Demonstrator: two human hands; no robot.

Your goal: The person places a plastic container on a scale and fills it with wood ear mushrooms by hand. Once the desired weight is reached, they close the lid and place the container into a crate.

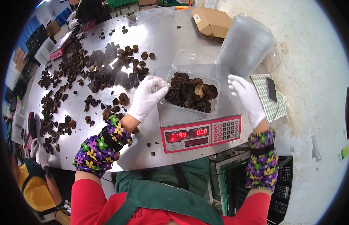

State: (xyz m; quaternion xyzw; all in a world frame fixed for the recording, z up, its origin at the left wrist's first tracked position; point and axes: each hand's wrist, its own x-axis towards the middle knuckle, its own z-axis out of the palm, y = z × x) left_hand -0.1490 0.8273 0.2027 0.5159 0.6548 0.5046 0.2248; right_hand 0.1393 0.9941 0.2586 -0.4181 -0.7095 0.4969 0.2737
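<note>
A clear plastic tray [214,80] filled with dark dried mushrooms [191,93] rests on a red-fronted digital scale [200,135] whose display shows red digits. My left hand [147,96], in a white glove, touches the tray's left rim with fingertips pinched; I cannot tell whether a mushroom piece is between them. My right hand [246,98], also gloved, hovers at the scale's right edge, fingers curled, just below a tall stack of clear empty trays [245,45]. Both forearms wear flowered sleeve covers.
Loose dried mushrooms [95,75] are scattered over the steel table [163,33]. A cardboard box [212,21] lies at the back. A phone [271,89] sits on a patterned mat at right. Another person in yellow [31,183] stands lower left. A black crate [283,191] sits below.
</note>
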